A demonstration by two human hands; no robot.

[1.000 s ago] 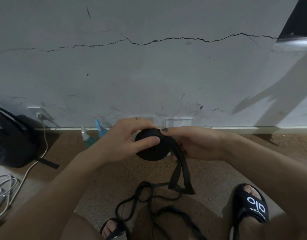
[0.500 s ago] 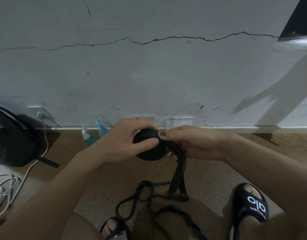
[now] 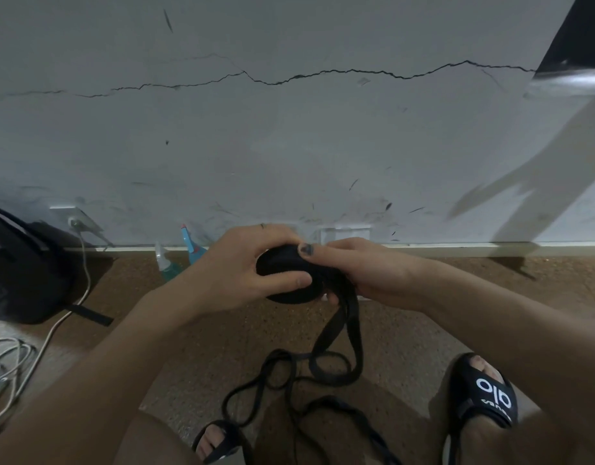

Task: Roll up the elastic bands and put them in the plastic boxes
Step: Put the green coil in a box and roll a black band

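Now the black roll (image 3: 289, 280) is being held up in front of the wall, above the floor, by both hands. The left hand (image 3: 242, 270) is curled round it, thumb pressed across the face, while the right hand (image 3: 366, 270) pinches the rim, 1 fingertip laid on top. From the roll the loose elastic band (image 3: 339, 337) hangs down to the brown floor (image 3: 189, 347), where the rest is tangled in loops between the 2 sandals.

For a tidy result, tension should be kept on the hanging strap and each turn laid flat on the last; the thumb ought not to be lifted, or the coil may well spring loose (elastic tends to do that). The strap looks twisted low down, so it should be straightened before it is wound in.

Snags are possible: the floor loops lie close to the right sandal (image 3: 480, 394). A black bag (image 3: 21, 273), white cables (image 3: 8, 360) and 2 spray bottles (image 3: 175, 256) sit by the wall, well apart. No plastic box is seen.
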